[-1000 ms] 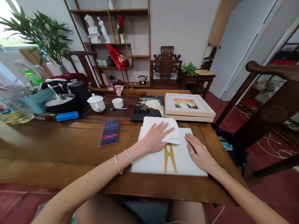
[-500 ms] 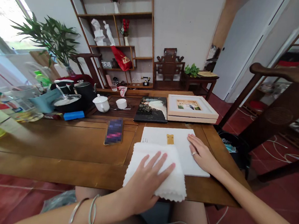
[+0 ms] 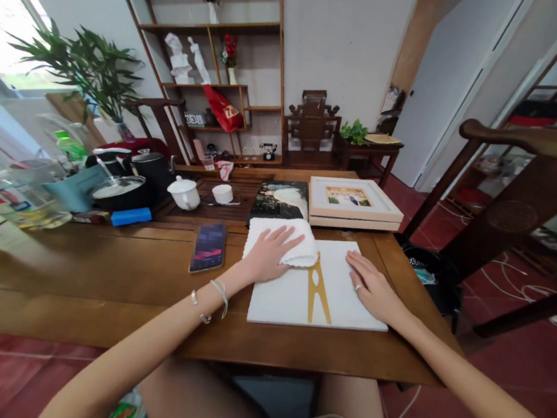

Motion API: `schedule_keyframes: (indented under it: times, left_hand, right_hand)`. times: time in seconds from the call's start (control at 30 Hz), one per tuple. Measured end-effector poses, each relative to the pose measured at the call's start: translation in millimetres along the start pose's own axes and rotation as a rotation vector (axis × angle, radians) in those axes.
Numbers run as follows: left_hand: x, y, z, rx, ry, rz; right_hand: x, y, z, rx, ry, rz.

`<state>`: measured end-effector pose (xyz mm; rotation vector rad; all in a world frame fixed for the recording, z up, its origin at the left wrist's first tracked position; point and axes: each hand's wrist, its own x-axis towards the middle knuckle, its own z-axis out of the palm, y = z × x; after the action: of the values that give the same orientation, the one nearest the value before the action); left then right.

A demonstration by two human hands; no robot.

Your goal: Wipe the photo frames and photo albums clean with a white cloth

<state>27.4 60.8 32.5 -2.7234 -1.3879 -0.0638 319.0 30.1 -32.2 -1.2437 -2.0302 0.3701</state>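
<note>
A white cloth (image 3: 282,240) with a scalloped edge lies over the upper left part of a flat white rectangular board or album (image 3: 278,303). My left hand (image 3: 271,254) rests flat on the cloth with its fingers stretched and spread, pressing it from above. A gold A-like shape (image 3: 317,287) shows on the white surface; the cloth covers its top edge. On the right side of the board lies my right hand (image 3: 370,285), palm down, fingers extended, a ring on one finger. It holds nothing.
Behind the board are a dark photo panel (image 3: 279,199) and a pale framed picture (image 3: 357,203). A phone (image 3: 208,248) lies to the left. Beyond it stand a white lidded cup (image 3: 184,193), a small white cup (image 3: 222,194) and a black pan (image 3: 118,191). A wooden chair (image 3: 506,195) stands right.
My left hand has moved away from me with the cloth, from the board's near edge to its far left. The gold shape's lower part is now uncovered. My right hand stays in place.
</note>
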Motion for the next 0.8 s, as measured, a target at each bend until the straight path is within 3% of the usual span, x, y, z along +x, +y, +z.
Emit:
schedule_keyframes:
  times: [0.2, 0.43, 0.53, 0.67, 0.8]
  left_hand:
    - [-21.4, 18.6, -3.6, 0.019, -0.024, 0.012]
    - [-93.0, 64.8, -21.3, -0.034, -0.115, 0.047]
    - [-113.7, 75.1, -28.3, -0.075, -0.130, 0.087]
    - [-105.9, 62.4, -27.6, -0.124, -0.093, 0.091]
    - [-67.2, 31.1, -18.0, -0.092, -0.018, 0.028]
  right_hand:
    - [0.2, -0.7, -0.1, -0.022, -0.005, 0.003]
    - [-0.8, -0.5, 0.9, 0.004, 0.013, 0.004]
    - [-0.8, -0.3, 0.8, 0.006, 0.011, 0.001]
    - [-0.3, -0.9, -0.1, -0.018, 0.000, -0.001]
    - [0.1, -1.8, -0.3, -0.035, -0.007, 0.006]
